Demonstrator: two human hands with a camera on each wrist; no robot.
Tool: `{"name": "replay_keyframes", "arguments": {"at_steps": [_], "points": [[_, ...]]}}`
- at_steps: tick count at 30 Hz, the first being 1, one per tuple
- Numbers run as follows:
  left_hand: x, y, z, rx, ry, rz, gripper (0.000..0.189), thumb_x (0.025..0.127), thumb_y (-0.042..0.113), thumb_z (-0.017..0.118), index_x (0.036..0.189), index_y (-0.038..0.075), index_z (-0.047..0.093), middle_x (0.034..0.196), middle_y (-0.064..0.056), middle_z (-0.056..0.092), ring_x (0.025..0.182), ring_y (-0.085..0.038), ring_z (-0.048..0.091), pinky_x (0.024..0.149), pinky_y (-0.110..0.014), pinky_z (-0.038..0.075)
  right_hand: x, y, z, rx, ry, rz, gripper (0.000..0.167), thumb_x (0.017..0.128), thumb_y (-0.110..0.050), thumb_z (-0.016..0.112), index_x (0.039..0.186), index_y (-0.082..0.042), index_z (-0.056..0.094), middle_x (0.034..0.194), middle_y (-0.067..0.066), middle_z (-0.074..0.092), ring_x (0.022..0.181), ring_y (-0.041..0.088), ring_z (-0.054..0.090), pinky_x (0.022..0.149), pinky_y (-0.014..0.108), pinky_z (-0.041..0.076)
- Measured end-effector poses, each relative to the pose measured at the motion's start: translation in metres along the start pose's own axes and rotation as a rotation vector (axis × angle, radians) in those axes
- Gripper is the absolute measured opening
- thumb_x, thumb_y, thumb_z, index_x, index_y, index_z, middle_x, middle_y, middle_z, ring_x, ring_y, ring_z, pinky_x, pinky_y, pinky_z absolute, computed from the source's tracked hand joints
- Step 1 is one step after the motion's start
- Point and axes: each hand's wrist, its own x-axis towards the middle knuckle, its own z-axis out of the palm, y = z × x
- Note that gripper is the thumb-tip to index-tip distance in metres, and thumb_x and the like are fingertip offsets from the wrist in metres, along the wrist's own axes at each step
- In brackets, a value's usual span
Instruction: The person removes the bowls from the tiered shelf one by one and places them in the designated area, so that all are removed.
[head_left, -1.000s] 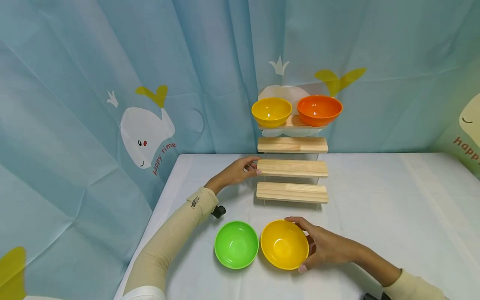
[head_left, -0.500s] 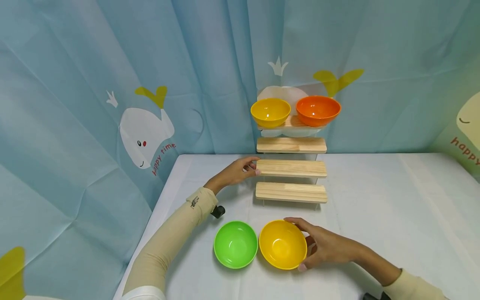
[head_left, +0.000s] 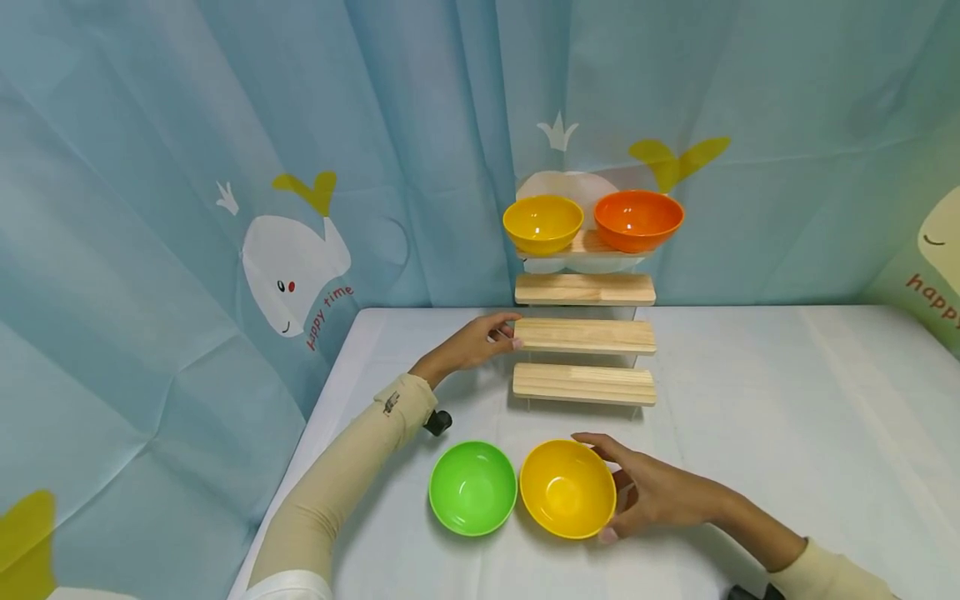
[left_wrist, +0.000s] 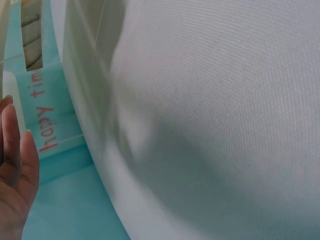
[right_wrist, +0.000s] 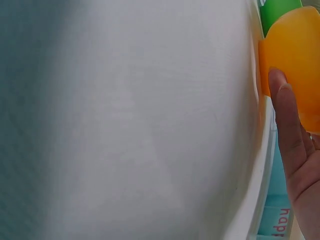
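Note:
A tiered wooden display stand rises at the middle of the table. My left hand holds the left end of its second board from the bottom, thumb at the front corner and fingers at the back one. Nearer me, my right hand grips the right side of a yellow bowl, thumb at the front and fingers behind. That bowl sits upright on the table. In the right wrist view the fingers lie along the bowl's yellow side. Just left of it stands a green bowl.
On the stand's top board sit a second yellow bowl and an orange bowl, side by side. Their rims reach past the board's ends. A light blue printed curtain hangs behind and to the left of the white table.

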Motion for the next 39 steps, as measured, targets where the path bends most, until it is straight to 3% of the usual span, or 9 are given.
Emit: {"name": "replay_keyframes", "arguments": {"at_steps": [6, 16, 19, 22, 25, 29, 35, 39], "points": [[-0.001, 0.000, 0.002, 0.006, 0.010, -0.010, 0.060, 0.103, 0.031, 0.061, 0.154, 0.009, 0.040, 0.127, -0.011, 0.060, 0.116, -0.024, 0.056, 0.101, -0.038, 0.047, -0.004, 0.000, -0.004, -0.063, 0.023, 0.007, 0.101, 0.084, -0.019, 0.082, 0.160, -0.011, 0.015, 0.154, 0.036, 0.027, 0.106, 0.017, 0.067, 0.082, 0.032, 0.059], [-0.002, -0.001, 0.002, 0.002, 0.007, -0.008, 0.061, 0.103, 0.031, 0.060, 0.154, 0.008, 0.039, 0.127, -0.011, 0.059, 0.117, -0.024, 0.056, 0.097, -0.037, 0.049, -0.010, -0.011, -0.026, -0.080, 0.067, -0.063, 0.084, 0.089, -0.011, 0.076, 0.157, -0.014, 0.026, 0.153, 0.031, 0.031, 0.084, 0.021, 0.069, 0.066, 0.033, 0.059], [-0.003, -0.001, 0.002, 0.007, 0.010, -0.009, 0.060, 0.103, 0.031, 0.060, 0.154, 0.010, 0.039, 0.127, -0.011, 0.059, 0.117, -0.024, 0.057, 0.095, -0.036, 0.050, -0.013, -0.016, -0.035, -0.104, 0.105, -0.093, 0.078, 0.090, -0.008, 0.075, 0.155, -0.014, 0.031, 0.152, 0.020, 0.035, 0.085, 0.020, 0.070, 0.067, 0.033, 0.059], [-0.003, 0.000, 0.001, 0.003, 0.011, -0.012, 0.059, 0.103, 0.031, 0.060, 0.154, 0.011, 0.040, 0.127, -0.010, 0.059, 0.117, -0.024, 0.056, 0.095, -0.036, 0.050, -0.017, -0.020, -0.045, -0.137, 0.140, -0.120, 0.076, 0.091, -0.007, 0.074, 0.154, -0.012, 0.032, 0.150, -0.002, 0.040, 0.086, 0.019, 0.070, 0.067, 0.032, 0.058], [-0.002, 0.000, 0.002, -0.003, 0.008, -0.008, 0.059, 0.103, 0.031, 0.060, 0.154, 0.011, 0.040, 0.127, -0.010, 0.059, 0.117, -0.023, 0.056, 0.096, -0.036, 0.049, -0.021, -0.024, -0.054, -0.168, 0.177, -0.165, 0.076, 0.090, -0.002, 0.073, 0.153, -0.006, 0.031, 0.145, -0.011, 0.045, 0.085, 0.017, 0.070, 0.067, 0.031, 0.058], [-0.001, -0.001, 0.002, -0.001, 0.009, -0.002, 0.058, 0.103, 0.031, 0.060, 0.154, 0.012, 0.040, 0.127, -0.010, 0.059, 0.117, -0.023, 0.056, 0.096, -0.035, 0.050, -0.025, -0.031, -0.067, -0.221, 0.253, -0.192, 0.074, 0.090, 0.000, 0.072, 0.152, -0.002, 0.032, 0.139, -0.003, 0.050, 0.081, 0.016, 0.070, 0.067, 0.030, 0.058], [0.001, -0.002, 0.001, 0.000, 0.007, 0.008, 0.059, 0.103, 0.031, 0.060, 0.154, 0.010, 0.040, 0.126, -0.010, 0.060, 0.116, -0.023, 0.057, 0.097, -0.036, 0.049, -0.029, -0.044, -0.089, -0.281, 0.359, -0.200, 0.071, 0.090, 0.002, 0.071, 0.151, -0.004, 0.035, 0.136, -0.009, 0.051, 0.078, 0.017, 0.069, 0.067, 0.028, 0.057], [0.002, -0.002, 0.001, -0.006, 0.001, 0.010, 0.060, 0.103, 0.031, 0.060, 0.154, 0.009, 0.040, 0.127, -0.010, 0.060, 0.116, -0.023, 0.057, 0.097, -0.037, 0.049, -0.029, -0.054, -0.103, -0.312, 0.445, -0.173, 0.071, 0.089, 0.002, 0.072, 0.150, -0.006, 0.038, 0.133, -0.001, 0.053, 0.077, 0.018, 0.070, 0.068, 0.028, 0.057]]}}
